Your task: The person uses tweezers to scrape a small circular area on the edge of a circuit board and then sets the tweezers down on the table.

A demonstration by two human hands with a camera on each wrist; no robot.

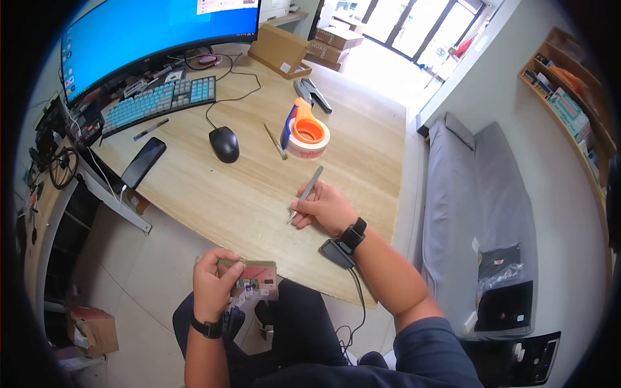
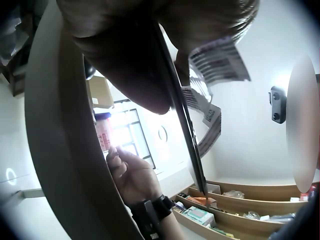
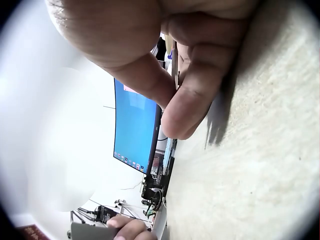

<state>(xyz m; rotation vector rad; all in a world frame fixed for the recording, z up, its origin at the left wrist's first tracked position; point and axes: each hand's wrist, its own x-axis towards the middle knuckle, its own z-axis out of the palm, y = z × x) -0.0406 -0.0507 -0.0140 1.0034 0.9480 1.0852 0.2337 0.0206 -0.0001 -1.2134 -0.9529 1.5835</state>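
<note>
A circuit board (image 1: pixel 268 275) with small white labels is pinched at its upper left by my left hand (image 1: pixel 215 288), in front of the table's near edge. In the left wrist view the board (image 2: pixel 182 112) appears edge-on, with curled printed strips (image 2: pixel 212 120) beside it. My right hand (image 1: pixel 326 210) holds metal tweezers (image 1: pixel 312 181) between thumb and fingers, low over the table (image 1: pixel 259 207). The right wrist view shows this hand (image 3: pixel 185 95) close to the tabletop, with the tweezers mostly hidden behind the fingers.
An orange tape dispenser (image 1: pixel 307 132), a pen-like tool (image 1: pixel 275 141), a mouse (image 1: pixel 224 144) and a stapler (image 1: pixel 313 96) lie beyond my right hand. A phone (image 1: pixel 143 163), keyboard (image 1: pixel 162 100) and monitor (image 1: pixel 155 42) are at the left. A black device (image 1: pixel 337 253) with cables is by the right wrist.
</note>
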